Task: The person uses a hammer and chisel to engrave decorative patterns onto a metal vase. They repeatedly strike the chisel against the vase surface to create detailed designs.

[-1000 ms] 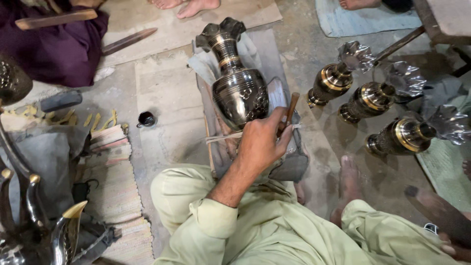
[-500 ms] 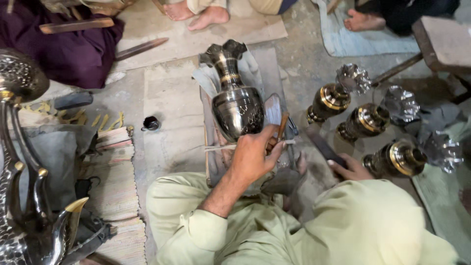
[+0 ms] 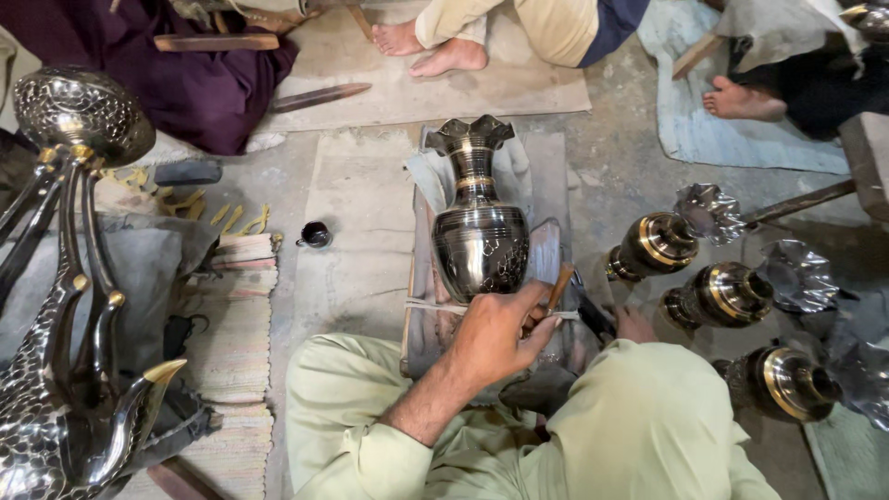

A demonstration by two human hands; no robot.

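Centre frame: left hand point(image 3: 495, 335) closed around a wooden tool point(image 3: 558, 287) beside the vase point(image 3: 480, 239); vase interior unseen. Right hand point(image 3: 634, 326) mostly hidden by the knee; grip cannot be determined.

Left hand point(image 3: 500, 335) out front, forearm bare, sleeve pushed up near elbow, fingers curled tight in grip, knuckles up. Right hand point(image 3: 634, 324) mostly hidden behind right knee, only bit showing, grip unclear.

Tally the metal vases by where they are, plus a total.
Vase under the left hand, on the board: 1
Vases lying on the right: 3
Total: 4
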